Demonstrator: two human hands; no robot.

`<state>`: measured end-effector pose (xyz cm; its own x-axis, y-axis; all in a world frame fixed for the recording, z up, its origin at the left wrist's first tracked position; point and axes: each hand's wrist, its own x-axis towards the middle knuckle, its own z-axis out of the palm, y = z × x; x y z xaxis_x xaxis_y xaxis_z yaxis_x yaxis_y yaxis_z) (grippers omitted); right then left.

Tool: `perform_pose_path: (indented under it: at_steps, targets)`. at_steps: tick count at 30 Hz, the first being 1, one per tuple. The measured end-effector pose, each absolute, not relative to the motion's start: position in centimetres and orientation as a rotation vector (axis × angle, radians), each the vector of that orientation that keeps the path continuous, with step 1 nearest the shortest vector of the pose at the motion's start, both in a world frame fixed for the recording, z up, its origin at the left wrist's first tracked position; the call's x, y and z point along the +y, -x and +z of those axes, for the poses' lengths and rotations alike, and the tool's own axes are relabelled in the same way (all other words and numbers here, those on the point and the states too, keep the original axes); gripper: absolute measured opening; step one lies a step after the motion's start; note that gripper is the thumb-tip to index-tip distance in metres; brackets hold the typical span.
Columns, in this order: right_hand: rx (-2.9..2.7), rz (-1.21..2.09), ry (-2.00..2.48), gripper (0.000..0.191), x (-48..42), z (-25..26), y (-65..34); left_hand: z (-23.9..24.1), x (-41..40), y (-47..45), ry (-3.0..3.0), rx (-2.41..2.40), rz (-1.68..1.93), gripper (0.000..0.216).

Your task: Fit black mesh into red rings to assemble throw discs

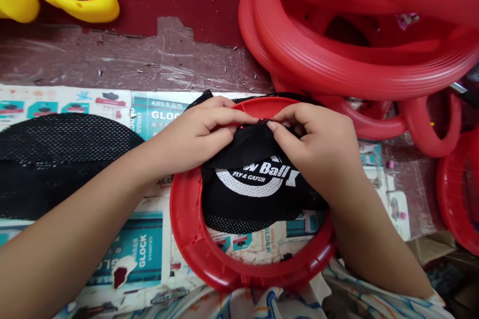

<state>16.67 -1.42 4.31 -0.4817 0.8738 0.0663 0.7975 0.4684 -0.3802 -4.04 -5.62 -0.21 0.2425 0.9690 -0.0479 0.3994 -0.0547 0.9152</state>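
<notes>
A red plastic ring [189,229] lies flat in front of me, its ribbed inner side up. Black mesh fabric [239,199] with a white "Ball FLY & CATCH" print hangs across its opening. At the ring's far edge, my left hand [209,134] presses the fabric's edge with closed fingertips. My right hand [314,134] pinches the same edge just beside it, thumb and forefinger together. Small red pegs of the ring show near the fingertips. The ring's right side is partly hidden by my right forearm.
Another black mesh piece [67,139] lies at left on the printed cardboard sheet [145,274]. Red plastic rings [359,75] are piled at back right, with another red ring [449,194] at far right. Yellow plastic parts [101,0] lie at back left. Small metal bits dot the table [209,65].
</notes>
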Motion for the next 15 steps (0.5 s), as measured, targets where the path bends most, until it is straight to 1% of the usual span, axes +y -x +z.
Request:
perform_pose_path:
  at_steps: [4,15]
  targets:
    - [-2.437,0.538,1.477,0.007,-1.0,5.4,-17.5,-0.5,-5.7,4.3,-1.465,1.255,0.848,0.041]
    - [-2.352,0.500,1.559,0.017,-0.5,4.9,-17.6,-1.1,-5.9,4.4,-1.369,1.235,0.885,0.039]
